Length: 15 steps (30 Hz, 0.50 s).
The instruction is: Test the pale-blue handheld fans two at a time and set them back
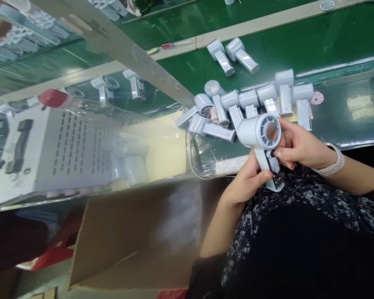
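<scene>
Right hand, a pale pink strap watch at the wrist, curled firmly around the round barrel of a pale blue-grey plastic hair dryer, fingers hooked over its vented rim. Left hand closed on the flat rectangular handle, thumb pressed along its side. Dryer lifted between both hands, off the surface and just above a dark floral garment, barrel tipped toward the face of the wearer's view. Small dark circuit board exposed at the handle's lower end, with no cover over it in this view. Beside the hands, a loose heap of matching blue-grey dryers on a green matted surface, a crumpled clear plastic bag at its edge, and a small pink perforated disc near the heap.
</scene>
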### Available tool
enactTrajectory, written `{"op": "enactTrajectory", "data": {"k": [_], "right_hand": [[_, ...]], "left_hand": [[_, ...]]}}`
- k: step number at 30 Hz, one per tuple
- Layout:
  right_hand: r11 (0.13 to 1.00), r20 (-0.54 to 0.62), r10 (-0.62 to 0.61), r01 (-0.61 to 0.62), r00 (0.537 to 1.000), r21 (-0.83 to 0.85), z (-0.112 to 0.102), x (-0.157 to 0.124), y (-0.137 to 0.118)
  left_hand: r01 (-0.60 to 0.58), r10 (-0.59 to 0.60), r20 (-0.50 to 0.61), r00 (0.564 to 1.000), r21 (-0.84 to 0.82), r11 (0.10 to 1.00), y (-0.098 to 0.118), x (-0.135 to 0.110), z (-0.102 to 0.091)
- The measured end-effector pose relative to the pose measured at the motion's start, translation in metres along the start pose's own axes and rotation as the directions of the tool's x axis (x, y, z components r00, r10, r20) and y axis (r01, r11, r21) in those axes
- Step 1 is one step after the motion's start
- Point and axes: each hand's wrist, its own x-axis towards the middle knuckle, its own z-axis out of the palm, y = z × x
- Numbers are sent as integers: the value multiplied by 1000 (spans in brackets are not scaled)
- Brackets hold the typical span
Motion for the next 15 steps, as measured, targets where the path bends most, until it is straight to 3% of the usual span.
{"op": "enactTrajectory", "data": {"k": [5, 12, 15], "right_hand": [[995, -226, -76, 57, 971, -87, 9, -1, 3], [946, -217, -185, 113, 959, -305, 10, -2, 1], [935, -143, -179, 123, 973, -334, 5, 1, 4]], "left_hand": [[-40, 50, -200, 979, 50, 998, -8, 0, 6], [-35, 95, -259, 961, 228, 973, -5, 3, 6], [-8, 66, -258, 964, 220, 975, -6, 2, 6]]}}
